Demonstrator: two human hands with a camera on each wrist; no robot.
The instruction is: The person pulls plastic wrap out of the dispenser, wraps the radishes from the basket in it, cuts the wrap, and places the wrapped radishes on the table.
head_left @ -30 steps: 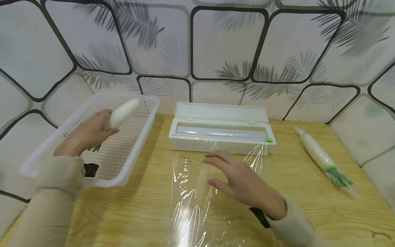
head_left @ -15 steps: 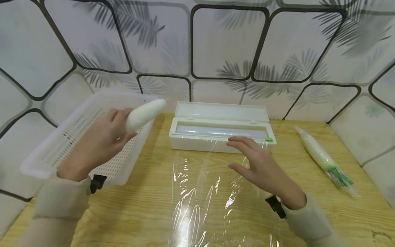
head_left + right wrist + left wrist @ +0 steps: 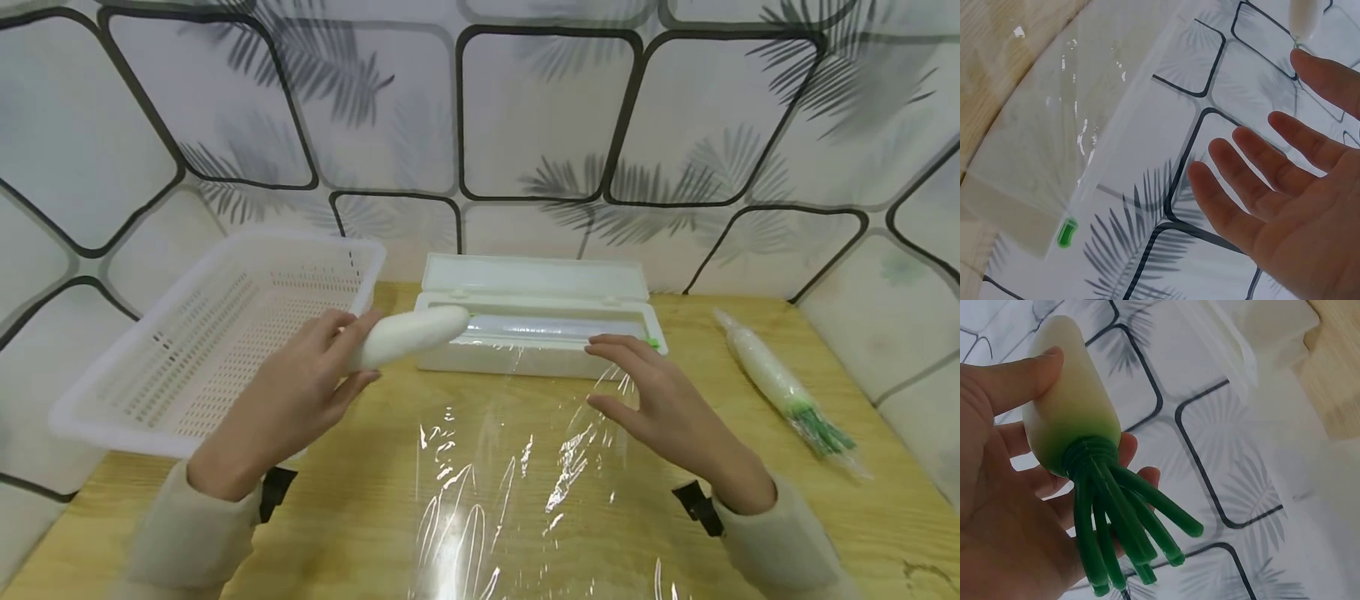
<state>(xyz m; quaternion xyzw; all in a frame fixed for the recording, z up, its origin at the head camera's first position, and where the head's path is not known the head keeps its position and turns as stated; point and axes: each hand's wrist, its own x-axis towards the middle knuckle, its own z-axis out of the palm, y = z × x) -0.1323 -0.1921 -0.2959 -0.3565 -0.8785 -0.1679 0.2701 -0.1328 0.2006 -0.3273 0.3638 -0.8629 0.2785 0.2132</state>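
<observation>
the left hand (image 3: pixel 296 383) grips a white radish (image 3: pixel 416 332) above the worktop (image 3: pixel 352 525), not yet on the clear film (image 3: pixel 517 479); the right hand (image 3: pixel 671 408), fingers relaxed, holds nothing. the step seems the radish's transfer; the next move likely calls for lowering it there.

In the head view, a pale wall covering (image 3: pixel 547 108), printed with rounded black and grey outlines and grey feathery leaves, fills the top of the frame and runs down both sides. A white plastic basket (image 3: pixel 225 342) with slotted walls and floor sits at the middle left. At the right, a white vegetable with green stalks (image 3: pixel 783 383) lies diagonally in clear wrapping. Across the bottom spreads a wood-grained table (image 3: pixel 352 517), with a dark curved mark (image 3: pixel 930 573) in its lower right corner.
</observation>
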